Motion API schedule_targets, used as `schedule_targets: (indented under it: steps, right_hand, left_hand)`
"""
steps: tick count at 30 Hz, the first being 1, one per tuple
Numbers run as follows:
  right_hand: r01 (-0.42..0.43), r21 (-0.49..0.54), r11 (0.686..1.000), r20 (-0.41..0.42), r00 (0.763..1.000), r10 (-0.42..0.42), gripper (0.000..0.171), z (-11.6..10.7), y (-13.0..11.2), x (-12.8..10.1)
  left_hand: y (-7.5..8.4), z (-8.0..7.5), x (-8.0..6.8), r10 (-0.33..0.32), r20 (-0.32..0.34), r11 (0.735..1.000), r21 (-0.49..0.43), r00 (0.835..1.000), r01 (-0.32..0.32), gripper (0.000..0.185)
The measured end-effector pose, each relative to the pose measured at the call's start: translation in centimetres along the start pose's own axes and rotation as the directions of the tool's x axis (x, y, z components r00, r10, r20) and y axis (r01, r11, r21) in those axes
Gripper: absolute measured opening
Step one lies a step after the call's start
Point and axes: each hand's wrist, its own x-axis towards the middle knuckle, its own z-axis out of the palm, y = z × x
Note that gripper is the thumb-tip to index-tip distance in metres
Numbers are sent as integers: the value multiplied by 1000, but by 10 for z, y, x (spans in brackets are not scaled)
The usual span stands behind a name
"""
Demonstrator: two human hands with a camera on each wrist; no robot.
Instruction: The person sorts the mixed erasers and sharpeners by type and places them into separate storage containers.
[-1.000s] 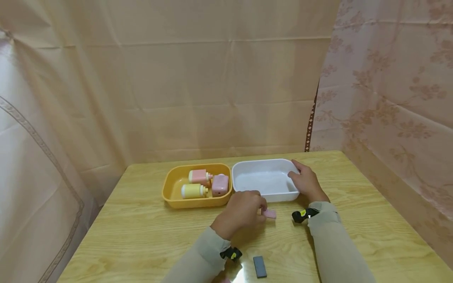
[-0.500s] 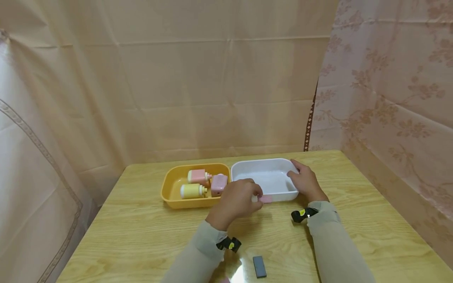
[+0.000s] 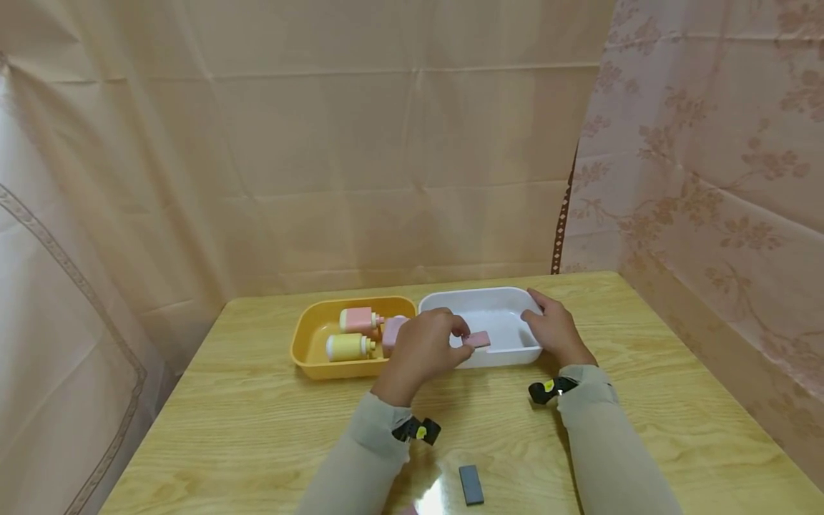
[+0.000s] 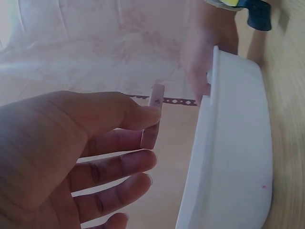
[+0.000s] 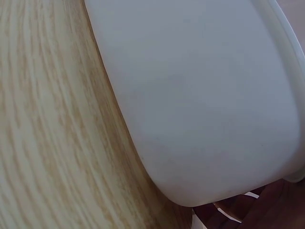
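Between thumb and index finger, my left hand (image 3: 421, 350) pinches a small flat pink block (image 3: 477, 339). The head view shows the block over the near side of a white plastic tray (image 3: 508, 357). In the left wrist view the pink block (image 4: 151, 119) stands above the level of the tray's rim, and the other fingers are spread loosely below it. My right hand (image 3: 561, 332) grips the tray's right end, thumb over the rim and fingers outside. The right wrist view is mostly filled by the tray's outer wall (image 5: 190, 95), with part of the fingers (image 5: 257, 210) below.
Left of the white tray stands a yellow tray (image 3: 347, 370) holding a pink bottle (image 3: 357, 320), a yellow bottle (image 3: 347, 347) and a mauve piece (image 3: 391, 332) partly behind my left hand. A dark grey flat block (image 3: 471, 485) lies on the wooden table (image 3: 257, 429) near me.
My left hand has carried the pink block up from near the table in front of the white tray, forward over its near rim. The right hand keeps its grip on the tray.
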Motion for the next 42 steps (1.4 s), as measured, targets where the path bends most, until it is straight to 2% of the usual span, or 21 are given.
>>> schedule_targets:
  steps: [9, 17, 26, 42]
  right_hand:
    - [-22, 9, 1000, 16, 1000, 21, 67, -1, -2, -1]
    - [-5, 5, 1000, 7, 1000, 5, 67, -2, -3, -1]
    - [2, -5, 1000, 4, 1000, -2, 67, -2, -2, 0]
    - [-3, -1, 1000, -6, 1000, 3, 67, 0, -1, 0]
  left_hand:
    - [-3, 0, 4, -28, -39, 999, -27, 999, 27, 25]
    - [-8, 8, 7, -41, -99, 999, 18, 994, 43, 23]
    - [-13, 17, 8, -37, -145, 999, 25, 989, 41, 21]
    - [-16, 25, 10, -62, -158, 996, 49, 986, 70, 22]
